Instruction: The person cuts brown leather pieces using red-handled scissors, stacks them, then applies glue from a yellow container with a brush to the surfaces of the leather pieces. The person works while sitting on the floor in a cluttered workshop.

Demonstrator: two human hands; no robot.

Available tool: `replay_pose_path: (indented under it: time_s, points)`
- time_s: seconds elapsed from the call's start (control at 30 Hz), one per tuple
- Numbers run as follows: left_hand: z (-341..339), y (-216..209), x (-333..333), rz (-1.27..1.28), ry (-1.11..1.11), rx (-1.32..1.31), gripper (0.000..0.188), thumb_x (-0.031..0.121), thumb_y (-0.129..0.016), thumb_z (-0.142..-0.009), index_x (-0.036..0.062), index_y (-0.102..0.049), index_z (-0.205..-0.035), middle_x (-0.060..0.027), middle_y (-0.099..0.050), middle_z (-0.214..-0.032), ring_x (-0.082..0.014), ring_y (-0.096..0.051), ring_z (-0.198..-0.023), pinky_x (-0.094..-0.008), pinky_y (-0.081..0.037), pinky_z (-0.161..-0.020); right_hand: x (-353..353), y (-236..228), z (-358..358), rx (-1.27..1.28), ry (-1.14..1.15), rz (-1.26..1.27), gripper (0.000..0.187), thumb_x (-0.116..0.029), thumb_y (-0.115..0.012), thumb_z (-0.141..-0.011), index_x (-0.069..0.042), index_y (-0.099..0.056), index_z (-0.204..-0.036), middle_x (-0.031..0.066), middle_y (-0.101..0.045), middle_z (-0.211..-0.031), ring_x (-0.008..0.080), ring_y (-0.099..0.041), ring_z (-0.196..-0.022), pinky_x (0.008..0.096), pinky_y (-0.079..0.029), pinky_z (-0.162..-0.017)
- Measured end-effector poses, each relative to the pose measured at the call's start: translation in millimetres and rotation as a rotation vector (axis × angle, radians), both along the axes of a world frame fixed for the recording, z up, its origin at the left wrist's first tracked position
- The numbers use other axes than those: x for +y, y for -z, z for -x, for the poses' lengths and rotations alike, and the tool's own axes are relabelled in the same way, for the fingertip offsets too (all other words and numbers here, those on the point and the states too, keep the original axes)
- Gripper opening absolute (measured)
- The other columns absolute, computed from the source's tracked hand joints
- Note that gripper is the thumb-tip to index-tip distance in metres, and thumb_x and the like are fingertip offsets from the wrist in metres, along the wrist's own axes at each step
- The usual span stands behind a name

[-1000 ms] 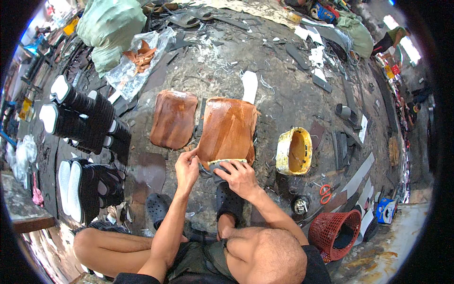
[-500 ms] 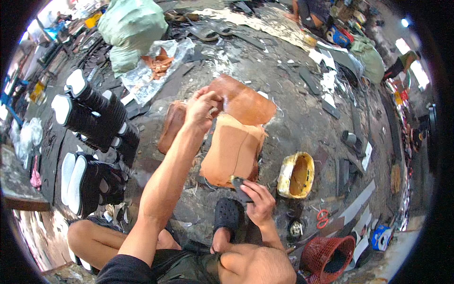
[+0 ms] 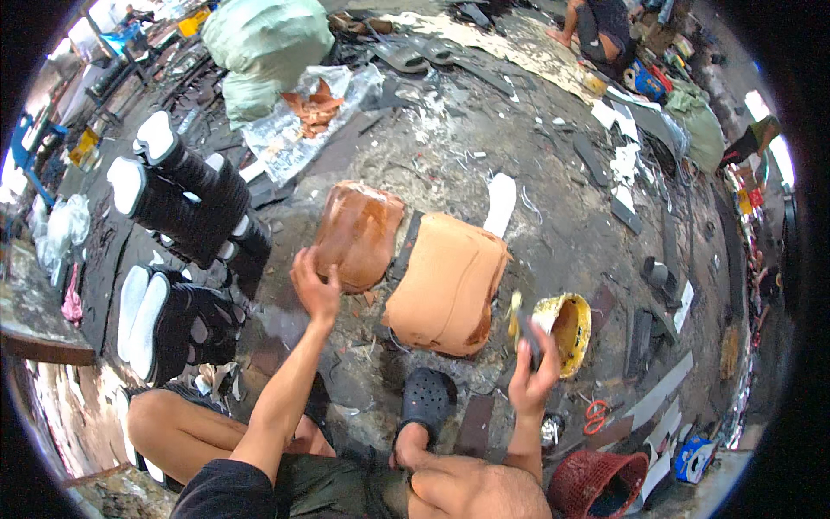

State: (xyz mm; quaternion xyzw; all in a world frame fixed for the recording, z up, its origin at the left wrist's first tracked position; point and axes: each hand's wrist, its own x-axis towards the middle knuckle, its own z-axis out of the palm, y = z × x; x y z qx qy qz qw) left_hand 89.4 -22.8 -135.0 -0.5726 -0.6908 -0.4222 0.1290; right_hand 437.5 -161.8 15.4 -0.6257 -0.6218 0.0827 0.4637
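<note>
My left hand (image 3: pixel 316 284) is open, fingers spread, at the lower left edge of a stack of glossy brown leather-like pieces (image 3: pixel 359 233). Whether the fingertips press on the stack or just hover there I cannot tell. To its right lies a stack of matte tan leather-like pieces (image 3: pixel 445 281), with a curved line across the top one. My right hand (image 3: pixel 536 372) grips a dark-handled brush (image 3: pixel 529 336) with a pale yellow tip, upright beside a yellow-rimmed pot (image 3: pixel 581 346) holding something brownish.
Black footwear with white insoles (image 3: pixel 177 199) stands stacked at left. A white sole-shaped piece (image 3: pixel 501 203) lies beyond the tan stack. Orange-handled scissors (image 3: pixel 595 417) and a red basket (image 3: pixel 596 484) are at lower right. Farther off are a pale green sack (image 3: pixel 268 48) and another person (image 3: pixel 596 35).
The brown piece my left hand held over the tan stack now lies on the left stack, and that hand has let go. My right hand moved the brush rightward, from the tan stack to the pot.
</note>
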Motion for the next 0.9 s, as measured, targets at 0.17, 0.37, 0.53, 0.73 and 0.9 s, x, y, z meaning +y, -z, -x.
replay_pose_path:
  time_s: [0.17, 0.37, 0.53, 0.73, 0.9]
  points:
    - [-99.5, -53.4, -97.1, 0.382, 0.9, 0.051, 0.058, 0.011, -0.07, -0.08, 0.0018, -0.053, -0.135, -0.0192, -0.051, -0.142, -0.0348, -0.045, -0.137, -0.0459, -0.035, -0.113, 119.2, -22.0, 16.7, 0.115, -0.179, 0.299, 0.035, -0.013, -0.06, -0.098, 0.001, -0.059, -0.13, 0.0169, -0.07, -0.117, 0.0241, -0.066, -0.111, 0.0358, -0.049, -0.096]
    - [-107.4, -47.8, -106.1, 0.477, 0.917, 0.459, 0.067, 0.012, -0.058, -0.083, -0.0068, -0.041, -0.145, -0.0205, -0.042, -0.153, -0.0342, -0.037, -0.146, -0.0459, -0.027, -0.122, 165.6, 77.3, 65.4, -0.794, -0.209, 0.167, 0.039, -0.004, -0.058, -0.083, -0.014, -0.069, -0.12, 0.0151, -0.072, -0.111, 0.033, -0.067, -0.105, 0.0433, -0.053, -0.093]
    - [-84.4, -46.0, -96.3, 0.468, 0.966, 0.49, 0.065, 0.011, -0.055, -0.084, -0.0065, -0.041, -0.146, -0.0204, -0.041, -0.154, -0.0329, -0.036, -0.146, -0.0443, -0.028, -0.122, 190.4, 46.6, 76.4, -0.673, -0.283, 0.452, 0.04, -0.008, -0.06, -0.083, -0.019, -0.069, -0.121, 0.01, -0.071, -0.116, 0.0297, -0.07, -0.102, 0.0435, -0.056, -0.085]
    - [-99.4, -46.3, -92.1, 0.514, 0.955, 0.456, 0.071, 0.011, -0.063, -0.08, -0.007, -0.04, -0.145, -0.0231, -0.038, -0.155, -0.0364, -0.035, -0.146, -0.0447, -0.03, -0.121, 188.2, 40.9, 53.8, -0.768, -0.472, 0.143, 0.035, -0.019, -0.061, -0.089, -0.029, -0.07, -0.121, 0.0128, -0.074, -0.098, 0.0315, -0.071, -0.097, 0.0456, -0.055, -0.086]
    - [-111.7, -59.0, -56.0, 0.583, 0.998, 0.387, 0.077, 0.005, -0.068, -0.072, -0.0038, -0.042, -0.143, -0.0228, -0.037, -0.156, -0.0387, -0.036, -0.145, -0.0439, -0.036, -0.117, 206.1, 14.3, 57.6, -0.579, -0.321, 0.541, 0.04, -0.018, -0.061, -0.09, -0.025, -0.063, -0.13, 0.0152, -0.073, -0.102, 0.0365, -0.07, -0.095, 0.0491, -0.056, -0.08]
